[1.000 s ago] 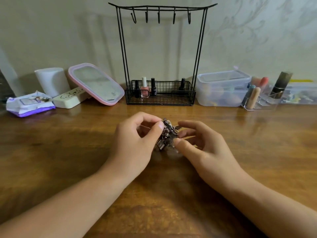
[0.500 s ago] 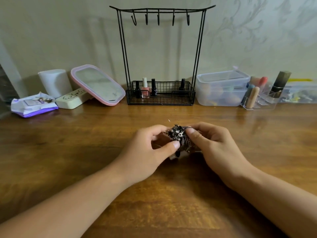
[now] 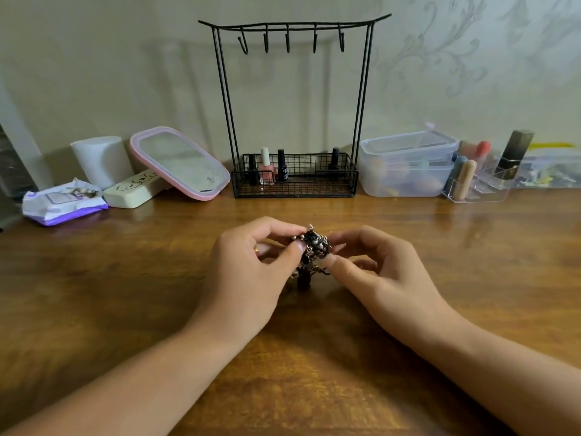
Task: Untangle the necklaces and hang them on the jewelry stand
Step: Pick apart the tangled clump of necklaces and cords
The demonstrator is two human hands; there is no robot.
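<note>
A dark tangled clump of necklaces (image 3: 311, 251) with silver and black beads is held just above the wooden table (image 3: 125, 278), mid-frame. My left hand (image 3: 251, 272) pinches its left side between thumb and curled fingers. My right hand (image 3: 377, 275) pinches its right side the same way. A short piece of chain hangs down below the clump. The black wire jewelry stand (image 3: 294, 26) rises behind at the wall, its several hooks bare, with nail polish bottles (image 3: 267, 166) in its base basket.
Left of the stand lean a pink-rimmed mirror (image 3: 179, 162), a cream case (image 3: 135, 190), a white roll (image 3: 100, 160) and a purple wipes pack (image 3: 63, 204). To the right sit a clear lidded box (image 3: 408, 165) and a clear organizer with lipsticks (image 3: 484, 177).
Both hands keep working the clump between the fingertips; the clump has turned and a length of chain now dangles beneath it. The camera view shifted slightly.
</note>
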